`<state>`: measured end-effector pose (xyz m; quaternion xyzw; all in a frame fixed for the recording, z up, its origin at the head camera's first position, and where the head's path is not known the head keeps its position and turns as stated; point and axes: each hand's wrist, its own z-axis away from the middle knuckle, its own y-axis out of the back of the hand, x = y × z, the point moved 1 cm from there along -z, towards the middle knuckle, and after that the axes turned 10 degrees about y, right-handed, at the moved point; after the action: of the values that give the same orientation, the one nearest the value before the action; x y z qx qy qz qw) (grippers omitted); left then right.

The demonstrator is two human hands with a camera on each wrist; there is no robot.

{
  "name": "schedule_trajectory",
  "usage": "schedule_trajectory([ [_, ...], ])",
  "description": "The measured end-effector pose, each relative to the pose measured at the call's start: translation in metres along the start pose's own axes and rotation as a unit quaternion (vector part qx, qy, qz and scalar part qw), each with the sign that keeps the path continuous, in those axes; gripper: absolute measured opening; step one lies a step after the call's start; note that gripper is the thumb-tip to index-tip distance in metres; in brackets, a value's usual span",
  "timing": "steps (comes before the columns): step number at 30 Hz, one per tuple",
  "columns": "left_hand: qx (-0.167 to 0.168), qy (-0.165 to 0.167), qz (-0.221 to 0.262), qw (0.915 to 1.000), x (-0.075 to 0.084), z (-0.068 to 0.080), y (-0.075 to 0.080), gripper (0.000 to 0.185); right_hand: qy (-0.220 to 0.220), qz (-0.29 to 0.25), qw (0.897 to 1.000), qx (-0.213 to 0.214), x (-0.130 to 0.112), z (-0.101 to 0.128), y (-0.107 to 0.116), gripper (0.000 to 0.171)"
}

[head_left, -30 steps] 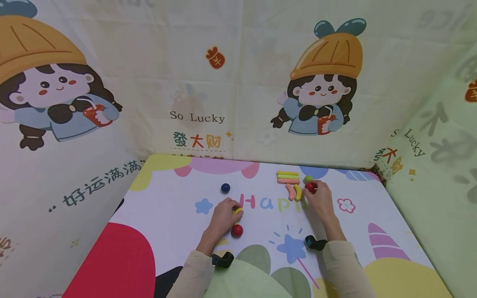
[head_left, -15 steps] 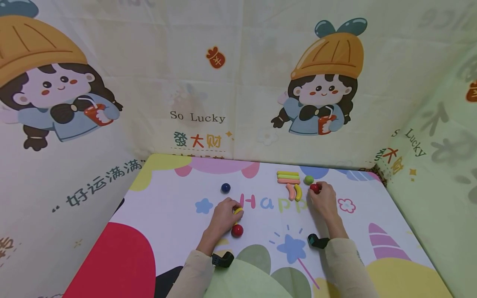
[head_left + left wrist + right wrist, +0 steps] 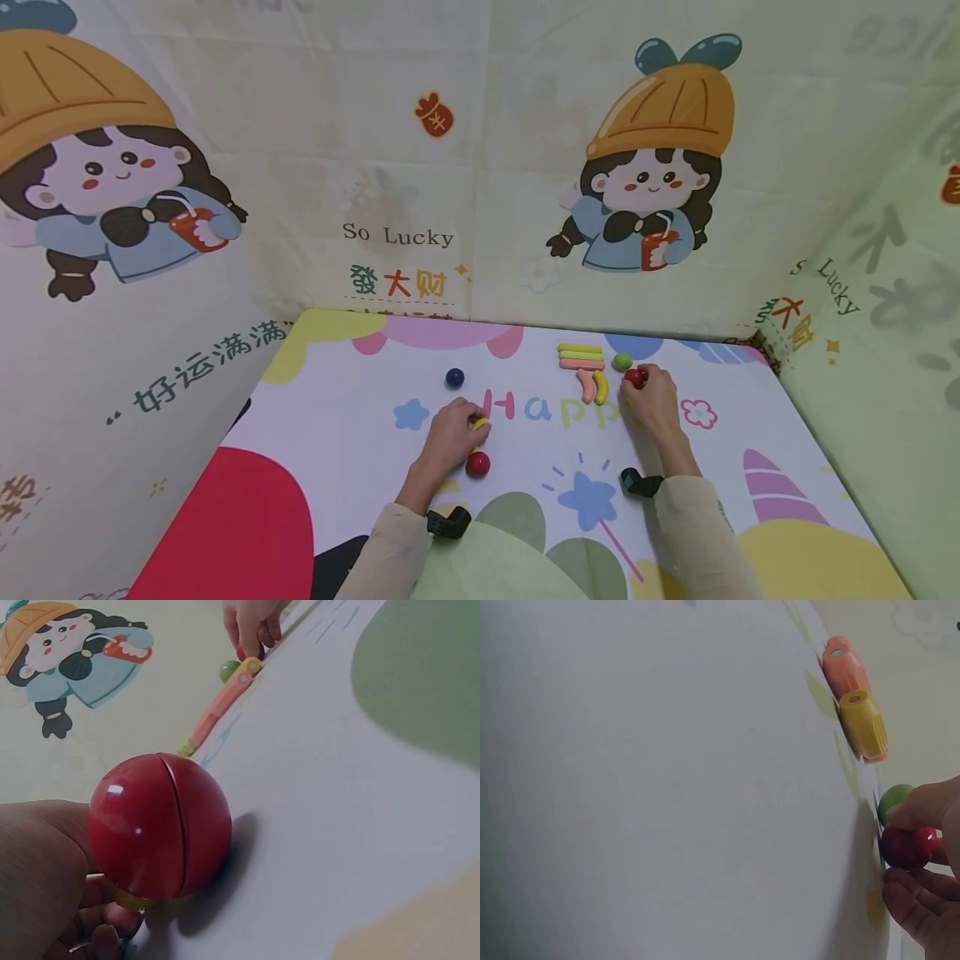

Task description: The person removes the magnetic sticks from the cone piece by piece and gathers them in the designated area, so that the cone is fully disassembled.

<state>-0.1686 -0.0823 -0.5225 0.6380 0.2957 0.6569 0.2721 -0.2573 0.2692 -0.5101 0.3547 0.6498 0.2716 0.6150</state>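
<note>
Pinching Beads at Both Ends of the Mat

Pinching a small red ball point(image 3: 634, 377), the right hand point(image 3: 654, 403) rested on the counter point(image 3: 337, 400) at about one o'clock from the mat's middle. In the right wrist view its grip was curled round that ball point(image 3: 907, 847), fingertips point(image 3: 919, 900) below it and another finger above. A green ball point(image 3: 622, 362) lay just beside the red one, at its eleven o'clock, apart from the hand. At nine o'clock from the right hand lay two curved pieces side by side, one pink point(image 3: 586, 386) and one yellow point(image 3: 601, 387). Beyond them, at twelve o'clock, three straight sticks point(image 3: 581, 357) lay stacked in a row, yellow, green and pink.

The left hand point(image 3: 448, 437) lay near the mat's middle, its grip curled on a small yellow piece point(image 3: 480, 424) between fingertips and thumb. A larger red ball point(image 3: 477, 463) sat at that hand's five o'clock; in the left wrist view it point(image 3: 159, 825) filled the foreground, close against the hand, with a seam running down its face. Whether it touched the fingers could not be told. A dark blue ball point(image 3: 454, 377) stood alone at the left hand's twelve o'clock, well apart from it.

Both forearms wore pale sleeves point(image 3: 378, 554) with a dark strap at each wrist. Printed cartoon cloth point(image 3: 420, 167) hung behind and to both sides of the counter.
</note>
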Motion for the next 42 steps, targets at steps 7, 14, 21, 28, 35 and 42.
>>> schedule_trajectory([
  [7, 0.000, -0.001, 0.001, 1.0000, -0.001, -0.001, 0.000, 0.019, -0.007, -0.001, 1.000, -0.009, 0.000, 0.000, 0.000, 0.058],
  [14, 0.002, -0.003, 0.007, 1.0000, 0.000, -0.001, 0.000, 0.019, -0.006, -0.007, 1.000, -0.012, 0.000, 0.000, 0.002, 0.058],
  [21, -0.003, 0.000, 0.006, 1.0000, -0.001, 0.000, 0.000, 0.020, -0.004, -0.002, 1.000, -0.013, 0.000, 0.001, 0.001, 0.058],
  [28, -0.009, 0.014, 0.013, 0.9998, -0.001, -0.001, 0.001, 0.021, -0.009, -0.011, 1.000, -0.009, -0.003, 0.003, 0.004, 0.060],
  [35, -0.024, 0.011, 0.024, 0.9994, 0.002, -0.001, 0.004, 0.022, -0.010, -0.016, 1.000, 0.004, -0.007, 0.006, 0.014, 0.059],
  [42, -0.031, 0.016, 0.030, 0.9989, 0.001, 0.000, 0.006, 0.023, 0.037, -0.009, 0.999, 0.038, -0.017, 0.008, 0.020, 0.056],
])
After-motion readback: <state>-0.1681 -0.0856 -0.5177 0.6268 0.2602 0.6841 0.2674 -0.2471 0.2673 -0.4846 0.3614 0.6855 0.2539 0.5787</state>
